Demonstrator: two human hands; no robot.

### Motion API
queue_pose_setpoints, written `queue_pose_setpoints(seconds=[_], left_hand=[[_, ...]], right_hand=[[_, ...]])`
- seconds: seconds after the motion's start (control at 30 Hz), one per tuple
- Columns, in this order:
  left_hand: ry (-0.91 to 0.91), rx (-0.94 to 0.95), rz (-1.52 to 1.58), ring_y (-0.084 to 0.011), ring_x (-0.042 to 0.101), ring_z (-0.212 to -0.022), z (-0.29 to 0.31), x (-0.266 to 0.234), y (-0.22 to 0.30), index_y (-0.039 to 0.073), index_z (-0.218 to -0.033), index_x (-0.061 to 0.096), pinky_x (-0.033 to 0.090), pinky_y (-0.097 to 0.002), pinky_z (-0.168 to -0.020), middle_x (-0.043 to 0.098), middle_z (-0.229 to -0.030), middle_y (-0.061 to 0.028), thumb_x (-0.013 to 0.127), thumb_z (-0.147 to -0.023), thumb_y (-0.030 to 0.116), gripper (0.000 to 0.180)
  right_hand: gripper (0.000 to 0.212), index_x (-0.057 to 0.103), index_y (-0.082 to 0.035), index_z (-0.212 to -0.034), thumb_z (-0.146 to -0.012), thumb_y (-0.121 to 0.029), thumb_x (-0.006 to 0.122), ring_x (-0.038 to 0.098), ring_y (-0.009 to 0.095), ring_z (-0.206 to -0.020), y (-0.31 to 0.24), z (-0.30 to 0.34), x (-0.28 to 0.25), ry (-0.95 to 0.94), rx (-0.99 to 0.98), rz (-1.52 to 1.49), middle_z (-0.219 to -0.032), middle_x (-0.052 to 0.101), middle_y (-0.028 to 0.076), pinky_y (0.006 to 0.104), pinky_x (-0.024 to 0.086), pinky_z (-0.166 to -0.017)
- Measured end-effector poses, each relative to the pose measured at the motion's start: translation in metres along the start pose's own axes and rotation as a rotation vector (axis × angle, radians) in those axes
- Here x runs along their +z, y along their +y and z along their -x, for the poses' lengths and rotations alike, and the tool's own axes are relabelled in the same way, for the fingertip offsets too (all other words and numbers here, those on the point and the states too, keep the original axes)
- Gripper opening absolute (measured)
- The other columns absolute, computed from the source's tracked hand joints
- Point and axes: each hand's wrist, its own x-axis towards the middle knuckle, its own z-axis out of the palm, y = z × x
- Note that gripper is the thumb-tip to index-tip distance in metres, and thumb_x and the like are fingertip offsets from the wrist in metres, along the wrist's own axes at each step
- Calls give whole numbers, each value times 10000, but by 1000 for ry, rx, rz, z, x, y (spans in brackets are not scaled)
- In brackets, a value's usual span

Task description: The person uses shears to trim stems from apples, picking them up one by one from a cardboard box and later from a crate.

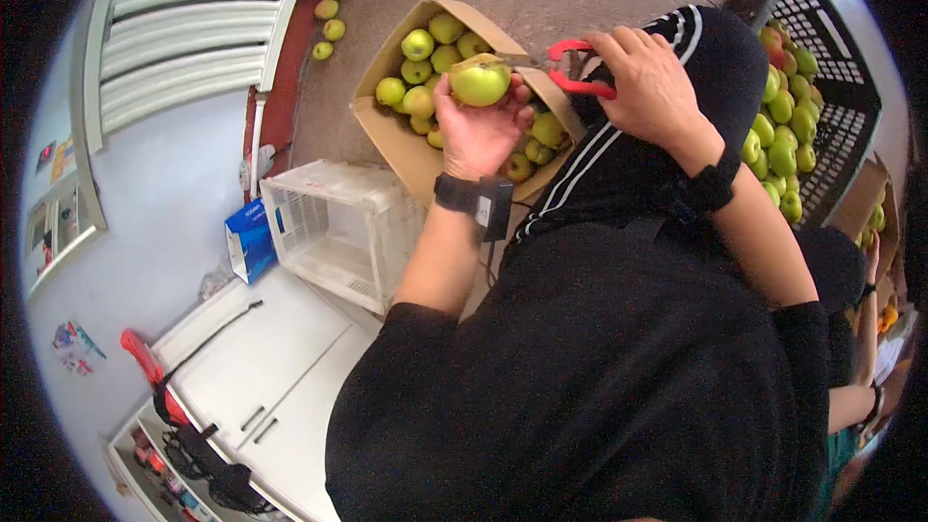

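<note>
A yellow-green apple (480,85) rests in my left hand (474,140), palm up with the fingers curled round its underside. My right hand (650,82) grips a pair of snips with red handles (588,89). Their metal blades point left toward the top of the apple; whether they touch it I cannot tell. Both hands are over an open cardboard box (387,142) holding several green apples (418,43). Part of the box's right side is hidden behind my left hand and the snips.
A black slatted crate (839,101) of apples stands at the right, beyond my knee. An overturned-looking white plastic crate (324,232) lies left of the box. Several loose apples (327,9) lie on the floor. Another person's arm (867,319) reaches into a cardboard box at the far right.
</note>
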Motion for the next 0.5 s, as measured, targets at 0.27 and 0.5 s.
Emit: queue_pose_setpoints(seconds=[0.27, 0.5], left_hand=[[417, 87, -94, -319, 561, -868, -6, -114, 2, 106, -1149, 454, 447, -314, -592, 501, -1050, -123, 677, -770, 338, 497], [512, -1, -68, -268, 553, -736, -34, -178, 70, 105, -1132, 471, 393, -284, -492, 557, -928, -162, 603, -792, 409, 474]], right_hand=[[475, 519, -77, -1101, -646, -110, 653, 557, 305, -939, -4, 0, 1, -3, 35, 26, -943, 574, 123, 402, 427, -788], [457, 522, -74, -1094, -655, -112, 646, 557, 305, -931, -1, -2, 0, 11, 40, 46, -916, 571, 123, 402, 426, -778]])
